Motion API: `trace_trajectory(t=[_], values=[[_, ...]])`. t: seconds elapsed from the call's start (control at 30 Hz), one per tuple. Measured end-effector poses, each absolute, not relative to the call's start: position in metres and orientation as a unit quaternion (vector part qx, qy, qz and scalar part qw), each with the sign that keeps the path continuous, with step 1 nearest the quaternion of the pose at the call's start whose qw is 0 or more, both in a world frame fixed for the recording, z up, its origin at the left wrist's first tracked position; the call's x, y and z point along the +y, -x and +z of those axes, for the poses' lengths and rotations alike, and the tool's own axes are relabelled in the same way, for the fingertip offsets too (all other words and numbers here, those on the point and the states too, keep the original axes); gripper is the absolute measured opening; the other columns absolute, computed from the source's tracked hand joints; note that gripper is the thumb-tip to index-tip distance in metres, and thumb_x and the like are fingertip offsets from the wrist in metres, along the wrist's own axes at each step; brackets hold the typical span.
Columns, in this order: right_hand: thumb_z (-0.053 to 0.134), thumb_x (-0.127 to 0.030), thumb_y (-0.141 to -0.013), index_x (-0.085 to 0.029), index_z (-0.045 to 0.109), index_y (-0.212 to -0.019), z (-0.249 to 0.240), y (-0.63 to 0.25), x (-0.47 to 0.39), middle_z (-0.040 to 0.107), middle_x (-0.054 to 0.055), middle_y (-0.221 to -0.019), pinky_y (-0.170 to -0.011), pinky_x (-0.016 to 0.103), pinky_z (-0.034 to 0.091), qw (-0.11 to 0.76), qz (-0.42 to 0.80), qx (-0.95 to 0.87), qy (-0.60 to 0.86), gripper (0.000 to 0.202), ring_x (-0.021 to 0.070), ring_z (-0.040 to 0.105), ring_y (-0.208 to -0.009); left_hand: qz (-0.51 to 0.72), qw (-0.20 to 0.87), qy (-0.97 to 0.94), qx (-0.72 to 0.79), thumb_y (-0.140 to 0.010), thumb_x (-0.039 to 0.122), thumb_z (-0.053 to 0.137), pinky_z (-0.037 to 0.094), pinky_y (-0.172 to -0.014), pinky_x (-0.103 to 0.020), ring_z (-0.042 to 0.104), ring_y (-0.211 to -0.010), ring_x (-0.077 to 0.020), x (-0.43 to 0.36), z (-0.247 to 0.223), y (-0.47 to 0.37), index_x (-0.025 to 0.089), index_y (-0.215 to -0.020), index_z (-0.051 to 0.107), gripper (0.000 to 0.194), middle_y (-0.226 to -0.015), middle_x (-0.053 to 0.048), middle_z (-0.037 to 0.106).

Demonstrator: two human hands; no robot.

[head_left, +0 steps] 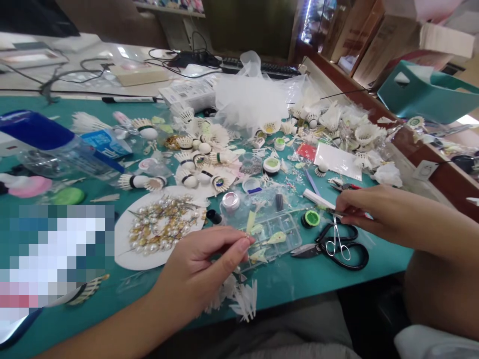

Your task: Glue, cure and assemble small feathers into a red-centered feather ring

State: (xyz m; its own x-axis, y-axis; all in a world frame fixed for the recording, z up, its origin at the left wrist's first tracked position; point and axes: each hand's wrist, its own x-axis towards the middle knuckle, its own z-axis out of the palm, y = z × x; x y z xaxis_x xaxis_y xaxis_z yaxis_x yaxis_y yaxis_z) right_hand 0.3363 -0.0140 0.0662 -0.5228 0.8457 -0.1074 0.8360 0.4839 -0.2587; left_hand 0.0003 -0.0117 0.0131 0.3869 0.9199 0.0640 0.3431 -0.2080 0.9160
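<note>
My left hand [211, 262] is closed in a pinch on a small pale green feather piece [250, 221], above a clear compartment box [290, 224]. Several pale green feather pieces, one of them a leaf-shaped piece [277, 237], rest on the box. White feathers [247, 299] show below that hand. To the right, my right hand [361, 209] has its fingers pressed together around a thin tool with a bit of red, its kind unclear. Close to it are small silver scissors [338, 244], large black-handled scissors [359, 259], a white stick [318, 198] and red-handled pliers [346, 186].
A white plate [123, 239] holds pearl and gold beads. An open green jar [310, 218] stands near the box. Shuttlecocks [147, 130] and white netting [250, 99] crowd the back. A blue-capped bottle [37, 129] is at left, a teal basket [430, 94] at right.
</note>
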Motion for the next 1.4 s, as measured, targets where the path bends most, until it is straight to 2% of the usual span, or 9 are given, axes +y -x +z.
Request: trace_trajectory(t=[0.27, 0.47, 0.63, 0.9, 1.03, 1.13, 1.27, 1.4], values=[[0.047, -0.022, -0.095, -0.025, 0.058, -0.087, 0.061, -0.332, -0.013, 0.065, 0.002, -0.091, -0.069, 0.030, 0.045, -0.057, 0.178, -0.840, 0.509, 0.015, 0.0200, 0.061, -0.081, 0.322, 0.430, -0.709, 0.457, -0.090, 0.029, 0.058, 0.050, -0.063, -0.021, 0.061, -0.058, -0.0116, -0.013, 0.015, -0.001, 0.023, -0.068, 0.072, 0.026, -0.064, 0.003, 0.069], [0.049, -0.016, -0.089, -0.023, 0.061, -0.082, 0.058, -0.327, -0.007, 0.067, 0.004, -0.087, -0.067, 0.031, 0.044, -0.104, 0.169, -0.835, 0.513, 0.016, 0.0212, 0.062, -0.077, 0.317, 0.435, -0.700, 0.470, -0.089, 0.032, 0.059, 0.044, -0.050, -0.020, 0.059, -0.055, -0.0124, -0.014, 0.015, 0.000, 0.023, -0.071, 0.075, 0.026, -0.065, 0.001, 0.070], [0.051, -0.014, -0.087, -0.022, 0.067, -0.087, 0.056, -0.324, -0.004, 0.069, 0.005, -0.092, -0.069, 0.032, 0.046, -0.134, 0.163, -0.826, 0.523, 0.018, 0.0236, 0.064, -0.083, 0.315, 0.426, -0.707, 0.468, -0.089, 0.032, 0.060, 0.047, -0.055, -0.020, 0.058, -0.055, -0.0119, -0.014, 0.014, 0.000, 0.025, -0.071, 0.075, 0.025, -0.064, 0.003, 0.069], [0.055, -0.014, -0.085, -0.022, 0.066, -0.083, 0.053, -0.324, -0.004, 0.070, 0.004, -0.090, -0.066, 0.032, 0.045, -0.111, 0.151, -0.832, 0.523, 0.014, 0.0225, 0.065, -0.080, 0.299, 0.438, -0.706, 0.470, -0.091, 0.034, 0.059, 0.046, -0.050, -0.020, 0.059, -0.056, -0.0136, -0.013, 0.015, 0.001, 0.023, -0.072, 0.075, 0.027, -0.065, 0.001, 0.069], [0.057, -0.023, -0.089, -0.023, 0.067, -0.085, 0.052, -0.325, -0.004, 0.071, 0.004, -0.090, -0.066, 0.033, 0.045, -0.104, 0.141, -0.836, 0.520, 0.010, 0.0226, 0.066, -0.080, 0.302, 0.435, -0.709, 0.465, -0.091, 0.033, 0.058, 0.046, -0.051, -0.021, 0.060, -0.057, -0.0137, -0.013, 0.015, 0.002, 0.023, -0.072, 0.075, 0.027, -0.065, 0.001, 0.070], [0.056, -0.035, -0.094, -0.023, 0.066, -0.089, 0.052, -0.326, -0.006, 0.070, 0.005, -0.089, -0.064, 0.034, 0.046, -0.096, 0.117, -0.840, 0.521, 0.016, 0.0232, 0.066, -0.077, 0.299, 0.428, -0.720, 0.457, -0.092, 0.031, 0.057, 0.048, -0.055, -0.021, 0.061, -0.058, -0.0135, -0.012, 0.015, 0.001, 0.022, -0.070, 0.073, 0.029, -0.066, 0.001, 0.070], [0.050, -0.048, -0.098, -0.024, 0.065, -0.099, 0.056, -0.329, -0.003, 0.072, 0.005, -0.086, -0.060, 0.034, 0.047, -0.028, 0.053, -0.833, 0.550, 0.028, 0.0231, 0.067, -0.070, 0.307, 0.438, -0.744, 0.400, -0.094, 0.025, 0.054, 0.049, -0.061, -0.022, 0.063, -0.061, -0.0133, -0.010, 0.012, 0.001, 0.020, -0.074, 0.073, 0.028, -0.066, 0.000, 0.070], [0.055, -0.046, -0.098, -0.024, 0.067, -0.096, 0.061, -0.345, 0.013, 0.073, 0.005, -0.075, -0.052, 0.033, 0.048, 0.054, -0.030, -0.805, 0.590, 0.025, 0.0227, 0.068, -0.062, 0.327, 0.446, -0.760, 0.342, -0.097, 0.023, 0.051, 0.049, -0.063, -0.023, 0.064, -0.063, -0.0136, -0.010, 0.006, 0.001, 0.017, -0.075, 0.072, 0.031, -0.067, -0.002, 0.070]])
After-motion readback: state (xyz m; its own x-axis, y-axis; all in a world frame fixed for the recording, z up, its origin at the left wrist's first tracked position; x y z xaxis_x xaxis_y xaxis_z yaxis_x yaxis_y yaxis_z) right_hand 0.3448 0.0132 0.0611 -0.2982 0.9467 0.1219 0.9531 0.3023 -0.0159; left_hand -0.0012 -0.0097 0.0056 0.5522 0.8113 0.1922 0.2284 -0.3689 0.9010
